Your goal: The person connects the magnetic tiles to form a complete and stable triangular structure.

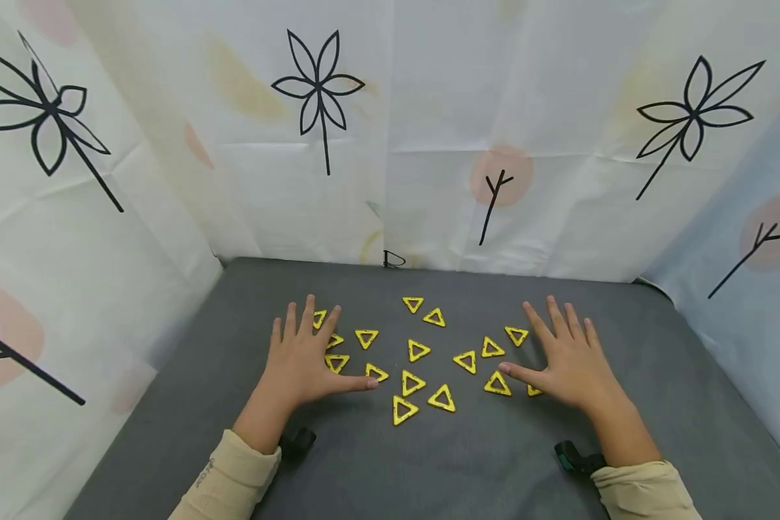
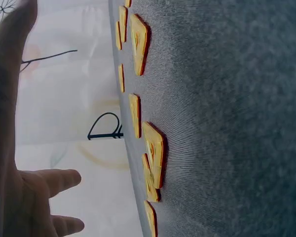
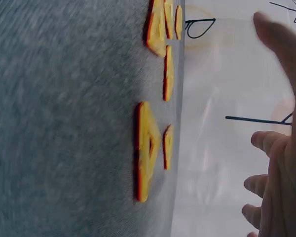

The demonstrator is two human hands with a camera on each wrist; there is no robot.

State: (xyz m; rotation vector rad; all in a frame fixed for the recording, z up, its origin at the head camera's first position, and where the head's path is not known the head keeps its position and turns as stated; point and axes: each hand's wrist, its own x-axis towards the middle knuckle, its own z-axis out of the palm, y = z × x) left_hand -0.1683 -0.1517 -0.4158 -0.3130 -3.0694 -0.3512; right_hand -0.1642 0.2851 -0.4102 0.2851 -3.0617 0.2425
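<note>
Several flat yellow triangles (image 1: 419, 351) with hollow centres lie scattered over a grey tabletop. My left hand (image 1: 302, 361) is spread above the left end of the scatter, thumb out to the right, and hides parts of some triangles. Opposite it, my right hand (image 1: 568, 365) is spread at the right end, partly covering one triangle (image 1: 534, 391). Neither hand holds anything. In the left wrist view, the fingers sit apart from the yellow triangles (image 2: 155, 153). The right wrist view also has a gap between the fingers and a triangle (image 3: 147, 148).
The grey table (image 1: 481, 462) runs back to a white patterned curtain (image 1: 429, 108) with flower and twig drawings. More curtain stands on both sides. Dark wrist-worn devices sit by the left cuff (image 1: 297, 442) and the right cuff (image 1: 578, 458).
</note>
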